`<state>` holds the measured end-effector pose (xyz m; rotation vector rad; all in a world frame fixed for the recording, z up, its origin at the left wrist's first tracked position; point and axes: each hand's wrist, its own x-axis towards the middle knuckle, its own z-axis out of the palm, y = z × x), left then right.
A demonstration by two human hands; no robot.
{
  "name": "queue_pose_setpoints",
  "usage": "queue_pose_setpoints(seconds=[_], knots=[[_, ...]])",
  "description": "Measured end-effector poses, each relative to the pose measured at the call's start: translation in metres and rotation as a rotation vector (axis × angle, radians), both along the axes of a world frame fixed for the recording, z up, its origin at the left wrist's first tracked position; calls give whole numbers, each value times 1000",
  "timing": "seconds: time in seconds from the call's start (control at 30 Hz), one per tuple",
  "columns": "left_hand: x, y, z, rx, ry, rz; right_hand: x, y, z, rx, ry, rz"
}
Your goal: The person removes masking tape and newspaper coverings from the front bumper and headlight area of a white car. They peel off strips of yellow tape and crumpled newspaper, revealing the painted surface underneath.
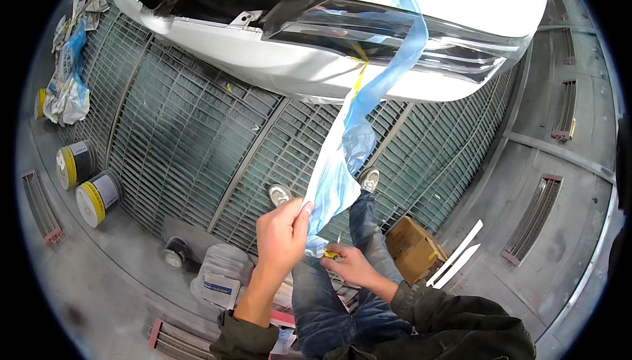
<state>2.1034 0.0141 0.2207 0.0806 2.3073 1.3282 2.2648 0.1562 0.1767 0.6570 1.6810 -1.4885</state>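
A long, crumpled strip of blue and white masking film runs from the white car body down to my hands. Yellow tape edges part of it near the headlight, which the film's upper end crosses. Closed around the strip's left edge, my left hand has its thumb on top. Lower and to the right, my right hand pinches the film's bunched lower end, where a small yellow piece shows at the fingertips. Part of that grip is hidden.
Metal floor grating lies underfoot. Two tubs with yellow bands stand left, beyond a small dark can. Crumpled paper and film hang at far left. A cardboard box and white strips are right of my legs.
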Motion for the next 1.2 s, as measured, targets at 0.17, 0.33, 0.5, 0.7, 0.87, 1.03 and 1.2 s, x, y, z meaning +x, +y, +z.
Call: queue_pose_setpoints(seconds=[0.17,0.33,0.5,0.7,0.87,1.03,1.2], knots=[[11,-20,12,-37,96,-3,-11,-15,-5,-40,-70,-19],[19,-38,21,-86,206,3,-29,-28,6,-171,-162,-131],[24,-53,30,-119,298,-29,-28,-35,2,-260,-218,-180],[100,-97,25,-204,153,-84,-31,-46,-22,-470,-424,-712],[164,-96,5,-236,44,-320,-21,-90,-34,-441,-248,-479],[176,-110,-8,-253,215,39,19,-129,-41,-415,-468,-438],[195,-139,-42,-141,65,287,57,-135,-53,-869,-825,-652]])
